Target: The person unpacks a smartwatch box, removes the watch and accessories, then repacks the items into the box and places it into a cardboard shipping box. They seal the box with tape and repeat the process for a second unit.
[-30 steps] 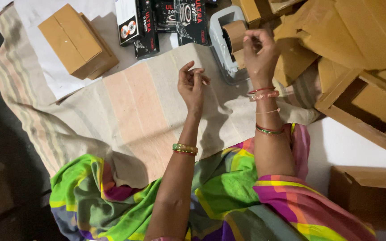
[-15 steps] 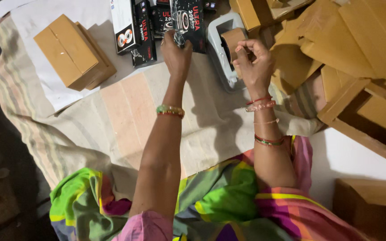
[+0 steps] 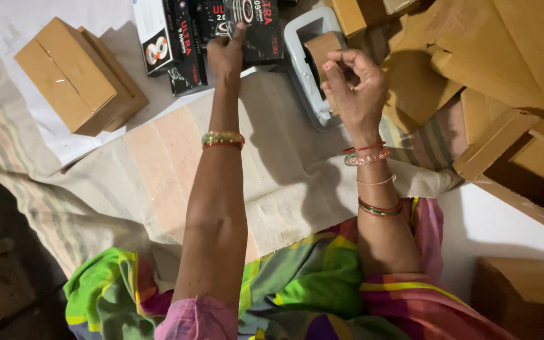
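A seated person's left hand (image 3: 225, 53) grips 1 black printed box (image 3: 247, 25) from the row ahead, while the right hand (image 3: 354, 85) pinches brown tape at the white dispenser (image 3: 306, 63) (kept within reach on the striped cloth (image 3: 158, 157)).

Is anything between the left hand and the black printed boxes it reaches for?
Nothing visible. The left hand already touches a black printed box at the far edge of the cloth. The tape dispenser sits to its right, under the right hand, off that path.
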